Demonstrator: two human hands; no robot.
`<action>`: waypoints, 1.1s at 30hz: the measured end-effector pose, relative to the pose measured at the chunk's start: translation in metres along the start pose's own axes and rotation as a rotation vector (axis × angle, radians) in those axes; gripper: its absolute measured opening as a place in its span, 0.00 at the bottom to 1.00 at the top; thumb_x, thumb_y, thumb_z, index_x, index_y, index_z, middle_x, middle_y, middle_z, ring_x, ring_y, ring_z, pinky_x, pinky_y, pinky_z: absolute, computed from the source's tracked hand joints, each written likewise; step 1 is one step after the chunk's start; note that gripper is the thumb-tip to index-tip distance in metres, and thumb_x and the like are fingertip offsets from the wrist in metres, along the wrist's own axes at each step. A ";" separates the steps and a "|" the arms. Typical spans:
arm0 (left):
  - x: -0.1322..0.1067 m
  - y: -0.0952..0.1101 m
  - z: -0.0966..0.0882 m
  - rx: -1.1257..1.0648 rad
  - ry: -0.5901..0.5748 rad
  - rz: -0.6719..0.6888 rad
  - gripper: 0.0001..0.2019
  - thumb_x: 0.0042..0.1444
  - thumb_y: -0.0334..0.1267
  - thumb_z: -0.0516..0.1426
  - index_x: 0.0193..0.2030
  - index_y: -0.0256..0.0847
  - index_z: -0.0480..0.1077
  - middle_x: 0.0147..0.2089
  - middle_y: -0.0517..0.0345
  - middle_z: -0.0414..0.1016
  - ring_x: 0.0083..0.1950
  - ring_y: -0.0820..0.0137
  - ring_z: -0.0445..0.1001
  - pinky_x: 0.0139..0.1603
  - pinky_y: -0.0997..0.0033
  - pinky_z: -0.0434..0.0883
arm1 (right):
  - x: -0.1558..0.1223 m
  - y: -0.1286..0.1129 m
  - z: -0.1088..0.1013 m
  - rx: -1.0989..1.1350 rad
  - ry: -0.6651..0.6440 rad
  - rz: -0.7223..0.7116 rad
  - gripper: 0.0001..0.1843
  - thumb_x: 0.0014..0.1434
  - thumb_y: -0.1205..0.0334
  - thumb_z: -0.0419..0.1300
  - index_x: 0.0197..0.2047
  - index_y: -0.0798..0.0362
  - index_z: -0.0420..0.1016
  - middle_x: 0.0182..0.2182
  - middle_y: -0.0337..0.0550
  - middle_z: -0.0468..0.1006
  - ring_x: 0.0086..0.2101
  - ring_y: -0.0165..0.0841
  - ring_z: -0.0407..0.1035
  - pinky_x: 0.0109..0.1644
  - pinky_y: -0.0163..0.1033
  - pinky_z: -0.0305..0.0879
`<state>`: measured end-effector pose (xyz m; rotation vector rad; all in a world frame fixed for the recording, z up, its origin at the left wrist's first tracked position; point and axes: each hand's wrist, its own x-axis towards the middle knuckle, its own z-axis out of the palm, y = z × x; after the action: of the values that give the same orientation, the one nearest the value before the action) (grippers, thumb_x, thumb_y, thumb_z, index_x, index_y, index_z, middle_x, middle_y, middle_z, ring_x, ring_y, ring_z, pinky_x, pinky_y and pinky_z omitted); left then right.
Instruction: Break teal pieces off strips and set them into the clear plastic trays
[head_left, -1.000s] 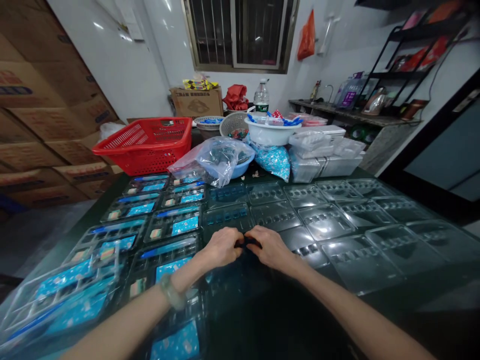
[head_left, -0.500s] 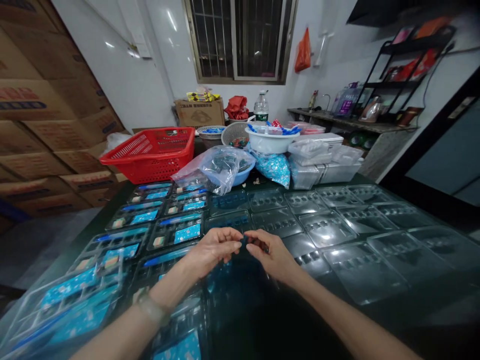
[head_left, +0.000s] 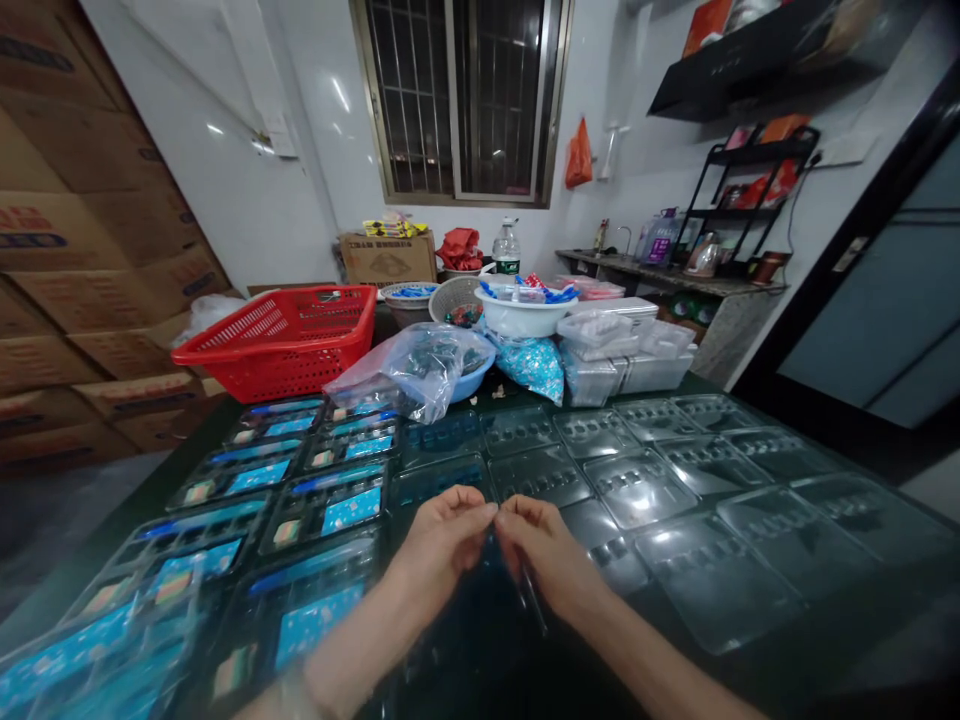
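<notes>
**Hands pinching thin dark strip over trays**

Left hand (head_left: 442, 550) and right hand (head_left: 544, 552) sit close together, low centre, both partly closed, fingertips meeting. Right hand grips a thin dark strip (head_left: 533, 597) whose free end points down and toward the lower right. It hangs above the table, not touching anything that I can see. Left fingers (head_left: 457, 505) curl in at its top end; can't tell if they grip it too. Can't tell what the strip is.

Under and left of the hands: filled trays (head_left: 326, 510) with blue cards, on the dark table (head_left: 142, 490). Right of the hands: empty clear trays (head_left: 637, 490), laid edge to edge.

Far table edge, left to right: red basket (head_left: 277, 345); clear bag (head_left: 409, 375) over blue bowl (head_left: 472, 365); blue packets (head_left: 532, 368); clear tubs (head_left: 630, 360). Behind those: mesh basket (head_left: 454, 300), white bowl (head_left: 523, 315), carton (head_left: 386, 258), water bottle (head_left: 507, 248).

Upper left: stacked cartons (head_left: 90, 270). Top centre: barred window (head_left: 457, 100). Right of it, on the wall: orange bag (head_left: 578, 155). Upper right: black rack (head_left: 750, 200) above counter (head_left: 660, 275).
</notes>
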<state>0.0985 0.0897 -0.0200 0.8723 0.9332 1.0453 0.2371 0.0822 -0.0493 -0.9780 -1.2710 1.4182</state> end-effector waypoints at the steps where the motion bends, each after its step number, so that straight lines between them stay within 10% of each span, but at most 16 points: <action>1: 0.003 -0.002 0.001 -0.030 0.037 -0.043 0.09 0.43 0.34 0.61 0.28 0.38 0.64 0.18 0.67 0.61 0.18 0.82 0.58 0.16 0.82 0.51 | 0.002 0.000 -0.002 -0.088 0.038 -0.035 0.09 0.52 0.57 0.56 0.26 0.54 0.65 0.17 0.32 0.62 0.18 0.23 0.57 0.20 0.29 0.54; 10: 0.036 -0.013 0.003 -0.063 0.165 -0.151 0.06 0.44 0.33 0.59 0.27 0.35 0.65 0.21 0.61 0.66 0.20 0.79 0.64 0.16 0.81 0.54 | 0.025 -0.004 -0.022 -0.663 0.044 -0.356 0.07 0.50 0.67 0.56 0.35 0.51 0.71 0.27 0.37 0.72 0.28 0.27 0.66 0.31 0.31 0.61; 22: 0.043 0.016 -0.059 0.239 0.254 0.077 0.10 0.42 0.36 0.61 0.33 0.36 0.70 0.28 0.59 0.68 0.25 0.76 0.65 0.17 0.80 0.57 | 0.166 0.011 -0.061 -1.201 0.035 -0.247 0.07 0.52 0.65 0.55 0.31 0.55 0.73 0.26 0.43 0.76 0.29 0.31 0.69 0.32 0.32 0.60; 33: 0.018 0.021 -0.079 0.728 0.211 0.189 0.07 0.45 0.38 0.58 0.31 0.39 0.72 0.24 0.60 0.69 0.25 0.73 0.65 0.23 0.77 0.60 | 0.175 0.026 -0.048 -1.506 -0.127 -0.160 0.12 0.58 0.58 0.53 0.38 0.58 0.69 0.39 0.44 0.71 0.39 0.33 0.66 0.43 0.44 0.62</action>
<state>0.0236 0.1235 -0.0327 1.4900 1.4733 0.9728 0.2419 0.2635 -0.0756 -1.6293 -2.4762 0.1613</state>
